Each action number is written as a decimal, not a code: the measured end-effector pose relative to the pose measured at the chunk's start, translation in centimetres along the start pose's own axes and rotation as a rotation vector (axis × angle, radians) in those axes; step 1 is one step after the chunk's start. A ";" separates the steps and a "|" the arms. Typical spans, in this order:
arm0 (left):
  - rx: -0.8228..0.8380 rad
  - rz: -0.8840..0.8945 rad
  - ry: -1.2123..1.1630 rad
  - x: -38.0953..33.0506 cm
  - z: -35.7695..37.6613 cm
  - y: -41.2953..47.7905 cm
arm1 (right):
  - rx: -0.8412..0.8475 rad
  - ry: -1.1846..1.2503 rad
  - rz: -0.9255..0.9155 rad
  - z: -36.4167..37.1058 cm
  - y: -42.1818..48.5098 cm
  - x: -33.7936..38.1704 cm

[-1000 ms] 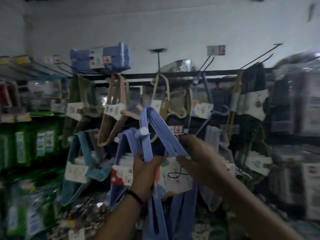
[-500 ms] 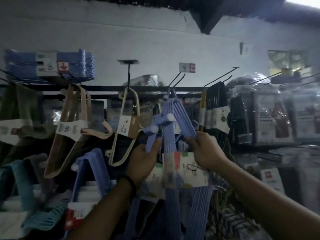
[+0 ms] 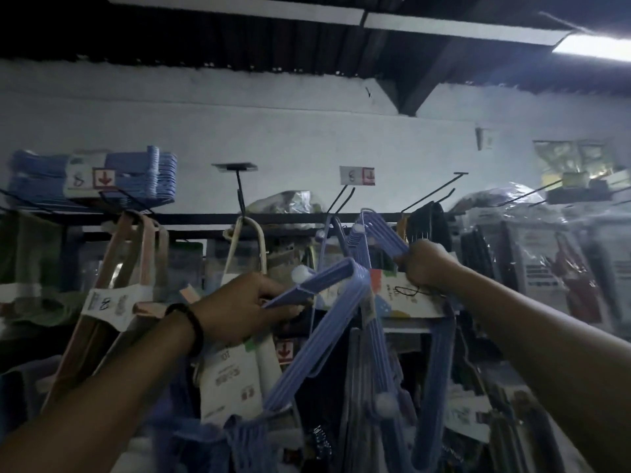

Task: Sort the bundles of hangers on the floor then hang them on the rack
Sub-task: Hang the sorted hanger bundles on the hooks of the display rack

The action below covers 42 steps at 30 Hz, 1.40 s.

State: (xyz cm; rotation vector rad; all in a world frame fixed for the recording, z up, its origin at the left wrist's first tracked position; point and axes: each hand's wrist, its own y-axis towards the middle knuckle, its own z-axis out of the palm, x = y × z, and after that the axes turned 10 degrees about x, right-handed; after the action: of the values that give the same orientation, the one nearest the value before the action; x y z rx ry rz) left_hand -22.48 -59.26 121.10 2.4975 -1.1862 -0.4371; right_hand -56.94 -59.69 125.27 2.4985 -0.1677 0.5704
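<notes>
At the rack's black rail (image 3: pixel 191 218), centre: blue hanger bundle (image 3: pixel 382 235), top at rail level, paper label below; whether it is hooked on I cannot tell. Right hand (image 3: pixel 426 268), fingers curled round its upper arm. Second blue bundle (image 3: pixel 327 278), lower, tilted, apart from the rail; left hand (image 3: pixel 239 305), fingers wrapped round its bent corner. Left along the rail I count a cream hanger (image 3: pixel 262 249) and a pink bundle (image 3: pixel 143 247); right, black hangers (image 3: pixel 428 221). Above left, a blue stack (image 3: pixel 146 179).
</notes>
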 end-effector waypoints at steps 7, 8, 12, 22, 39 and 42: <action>-0.043 0.099 -0.043 -3.0 -1.1 4.2 | -0.227 0.173 -0.015 -1.8 3.5 1.9; -0.064 0.107 -0.068 -3.3 -1.2 4.6 | -0.257 0.170 -0.020 -1.7 3.7 2.1; -0.115 0.106 -0.244 -4.2 -1.4 5.9 | -0.271 0.140 -0.051 -0.5 4.7 2.4; -0.136 -0.026 -0.535 -5.1 -1.0 10.1 | -0.277 0.121 -0.055 2.2 8.8 3.7; -0.283 -0.363 -0.644 0.0 -0.1 13.2 | -0.031 -0.218 -0.161 10.2 16.9 2.4; -0.306 -0.368 -0.674 0.5 0.0 13.0 | 0.040 -0.274 -0.207 10.5 17.6 2.1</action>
State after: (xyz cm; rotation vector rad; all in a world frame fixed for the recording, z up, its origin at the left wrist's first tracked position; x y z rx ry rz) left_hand -31.06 -67.38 126.63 2.3460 -0.7534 -1.5212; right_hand -55.38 -80.20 127.14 2.5839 -0.0003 0.1476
